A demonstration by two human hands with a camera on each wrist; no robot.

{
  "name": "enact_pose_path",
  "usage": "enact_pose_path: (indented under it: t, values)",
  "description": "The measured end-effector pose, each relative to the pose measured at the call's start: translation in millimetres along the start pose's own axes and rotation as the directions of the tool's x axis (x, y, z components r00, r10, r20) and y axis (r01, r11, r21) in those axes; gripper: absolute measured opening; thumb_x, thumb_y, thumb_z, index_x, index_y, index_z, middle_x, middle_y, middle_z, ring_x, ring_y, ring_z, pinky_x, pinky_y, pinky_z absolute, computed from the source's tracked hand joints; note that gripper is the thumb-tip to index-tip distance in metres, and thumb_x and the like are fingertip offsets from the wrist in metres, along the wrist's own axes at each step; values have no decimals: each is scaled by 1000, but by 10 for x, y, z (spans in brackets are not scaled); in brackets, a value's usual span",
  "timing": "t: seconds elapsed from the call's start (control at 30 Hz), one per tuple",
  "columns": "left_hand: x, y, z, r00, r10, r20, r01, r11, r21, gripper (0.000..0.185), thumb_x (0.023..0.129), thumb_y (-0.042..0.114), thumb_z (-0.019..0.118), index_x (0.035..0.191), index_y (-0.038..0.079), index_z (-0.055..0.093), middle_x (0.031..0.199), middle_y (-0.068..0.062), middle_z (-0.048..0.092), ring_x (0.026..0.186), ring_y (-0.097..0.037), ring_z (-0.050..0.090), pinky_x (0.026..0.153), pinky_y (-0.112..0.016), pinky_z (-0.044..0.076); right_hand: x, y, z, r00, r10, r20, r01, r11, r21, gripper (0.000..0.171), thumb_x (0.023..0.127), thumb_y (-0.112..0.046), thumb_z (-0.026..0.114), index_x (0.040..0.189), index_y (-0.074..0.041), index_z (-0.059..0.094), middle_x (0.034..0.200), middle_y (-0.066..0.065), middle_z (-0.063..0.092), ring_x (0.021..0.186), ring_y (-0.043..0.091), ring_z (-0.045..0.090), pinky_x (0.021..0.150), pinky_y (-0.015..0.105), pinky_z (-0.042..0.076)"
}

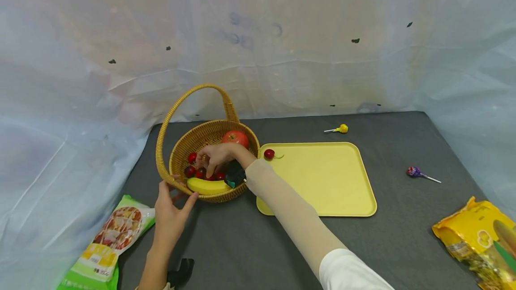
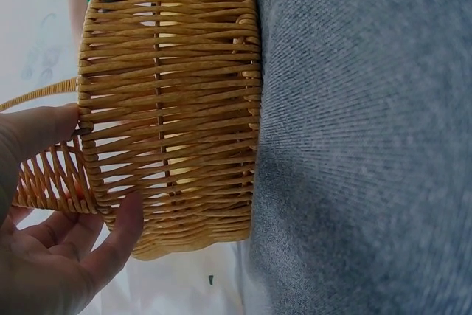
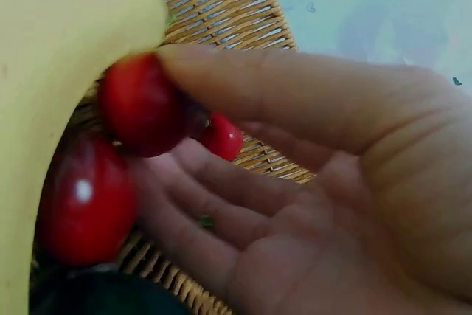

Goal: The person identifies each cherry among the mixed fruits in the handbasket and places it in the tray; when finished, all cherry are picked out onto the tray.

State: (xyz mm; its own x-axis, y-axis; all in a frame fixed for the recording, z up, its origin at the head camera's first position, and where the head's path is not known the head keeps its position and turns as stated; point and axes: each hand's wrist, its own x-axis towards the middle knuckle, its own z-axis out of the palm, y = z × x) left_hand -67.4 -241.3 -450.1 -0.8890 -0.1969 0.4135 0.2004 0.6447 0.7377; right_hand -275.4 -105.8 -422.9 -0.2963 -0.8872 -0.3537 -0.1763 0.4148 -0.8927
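A wicker basket (image 1: 193,140) with a tall handle holds a banana (image 1: 207,186), several cherries (image 1: 190,171) and a larger red fruit (image 1: 235,138). My left hand (image 1: 171,211) holds the basket's near left side by the rim, at the foot of the handle; in the left wrist view the thumb (image 2: 46,129) lies over the rim, with fingers against the weave. Inside the basket, my right hand (image 1: 219,155) pinches a dark red cherry (image 3: 144,105) beside the banana. Another cherry (image 3: 88,201) lies just below it. A dark green rounded thing (image 3: 103,294) shows partly underneath.
Right of the basket lies a yellow tray (image 1: 322,182) with one stemmed cherry (image 1: 269,154) at its left corner. A yellow lollipop (image 1: 342,128) and a purple lollipop (image 1: 414,172) lie beyond it. A green bag (image 1: 102,245) is at left, a yellow bag (image 1: 479,236) at right.
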Motion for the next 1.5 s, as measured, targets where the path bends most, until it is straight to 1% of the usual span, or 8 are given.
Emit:
enact_pose_path:
  t: [0.2,0.37,0.47,0.63,0.83,1.07,1.3,1.5]
  values:
    - [12,-19,27,1000,8,4,-8,1000,-13,66,84,2,80,137,-3,42,125,-22,53,114,-21,54,82,-9,53,-257,-42,-184,985,-167,-34,169,983,67,60,95,2,64,149,-2,41,139,26,50,102,26,66,93,43,57]
    - [19,-43,24,1000,28,-3,-28,1000,-12,66,83,1,80,137,-3,42,128,-22,53,114,-23,54,81,-9,52,-700,54,-409,907,-383,-177,409,901,145,41,99,0,58,139,7,51,133,21,58,116,26,60,101,44,52]
    - [21,-45,18,999,41,-8,-41,999,-11,66,82,-1,80,137,-3,43,129,-22,52,114,-27,54,81,-8,52,-1014,217,-502,860,-390,-328,471,853,222,34,99,2,57,132,9,57,128,17,62,115,24,61,105,49,48]
    - [20,-32,8,999,44,-1,-44,999,-20,66,82,-3,80,137,-4,42,126,-23,53,113,-25,53,82,-10,52,-1551,576,-579,797,-283,-533,500,805,320,22,96,8,58,118,7,64,115,16,64,104,25,64,102,51,50]
    - [5,-24,-23,1000,23,-8,-23,1000,-2,65,83,-2,80,136,-4,42,123,-20,54,113,-23,53,83,-7,50,-2043,1131,-573,759,-202,-619,462,836,294,30,98,3,58,128,6,55,121,15,59,108,25,62,102,52,50]
    - [-16,-17,-69,1000,0,-20,1,999,34,65,83,-1,79,136,-4,42,111,-19,56,108,-15,52,81,-7,50,-2351,1404,-502,733,-84,-675,282,941,189,33,93,-2,70,123,8,60,114,19,66,101,28,65,95,53,53]
    - [-7,-10,-71,1000,-1,-20,2,999,54,65,83,-1,80,135,-3,42,109,-13,56,108,-22,54,80,-5,48,-2316,1428,-493,789,-88,-609,156,986,59,37,91,-10,74,120,11,64,109,20,70,98,30,66,86,45,56]
    - [-10,-13,-50,1000,6,-16,-6,999,42,65,82,-2,79,135,-4,42,110,-15,56,107,-19,53,81,-7,50,-2235,1554,-456,779,-115,-616,156,988,12,33,88,-5,77,115,9,64,106,19,69,94,27,65,81,31,56]
